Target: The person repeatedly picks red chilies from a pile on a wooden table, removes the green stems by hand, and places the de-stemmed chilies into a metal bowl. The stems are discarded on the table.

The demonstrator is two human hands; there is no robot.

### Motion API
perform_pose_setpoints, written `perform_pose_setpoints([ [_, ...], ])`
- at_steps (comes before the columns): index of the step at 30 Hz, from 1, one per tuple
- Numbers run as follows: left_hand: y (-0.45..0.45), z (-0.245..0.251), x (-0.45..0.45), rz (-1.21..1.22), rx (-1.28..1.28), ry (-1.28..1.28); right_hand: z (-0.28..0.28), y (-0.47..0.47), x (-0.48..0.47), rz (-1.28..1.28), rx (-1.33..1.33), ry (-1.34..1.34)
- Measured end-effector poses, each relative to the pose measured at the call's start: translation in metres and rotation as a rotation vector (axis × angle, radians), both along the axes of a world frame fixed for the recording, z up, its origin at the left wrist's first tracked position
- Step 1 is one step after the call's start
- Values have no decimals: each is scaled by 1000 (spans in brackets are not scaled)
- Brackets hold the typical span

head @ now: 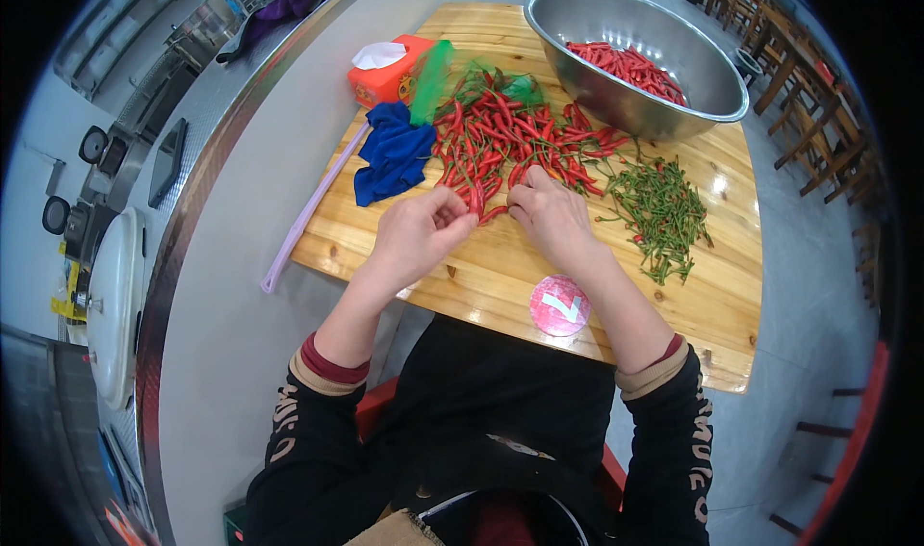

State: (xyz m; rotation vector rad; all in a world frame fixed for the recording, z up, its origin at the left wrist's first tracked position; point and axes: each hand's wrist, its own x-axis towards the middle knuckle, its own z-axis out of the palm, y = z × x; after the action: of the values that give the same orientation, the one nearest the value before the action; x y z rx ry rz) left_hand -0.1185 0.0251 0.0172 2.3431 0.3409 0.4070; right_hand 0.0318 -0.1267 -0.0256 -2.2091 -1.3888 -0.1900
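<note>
A heap of red chili peppers (pixel 498 131), many with green stems, lies on the wooden table before me. At its near edge my left hand (pixel 421 230) pinches a red chili pepper (pixel 477 197) between thumb and fingertips. My right hand (pixel 554 215) is at the heap's front, knuckles up and fingers curled down; whether it grips a pepper is hidden. A loose chili (pixel 494 215) lies between the hands. To the right is a pile of green stems (pixel 660 210). Behind it, a large steel bowl (pixel 693 34) holds destemmed red chilies (pixel 629 70).
A blue cloth (pixel 395 155), an orange tissue box (pixel 393 70) and green netting (pixel 432 84) sit left of the heap. A lilac strip (pixel 315 210) hangs over the table's left edge. A round pink sticker (pixel 560 305) marks the front. A counter wall (pixel 238 257) stands at left.
</note>
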Motion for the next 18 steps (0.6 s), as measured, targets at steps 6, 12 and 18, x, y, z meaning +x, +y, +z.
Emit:
perform_pose_setpoints([
  [6, 13, 10, 79, -144, -593, -198, 7, -5, 10, -99, 190, 41],
  [12, 0, 0, 127, -284, -858, -142, 18, -16, 35, -83, 804, 945],
  [18, -14, -14, 124, -364, -1009, 75, 18, -19, 42, -98, 867, 856],
])
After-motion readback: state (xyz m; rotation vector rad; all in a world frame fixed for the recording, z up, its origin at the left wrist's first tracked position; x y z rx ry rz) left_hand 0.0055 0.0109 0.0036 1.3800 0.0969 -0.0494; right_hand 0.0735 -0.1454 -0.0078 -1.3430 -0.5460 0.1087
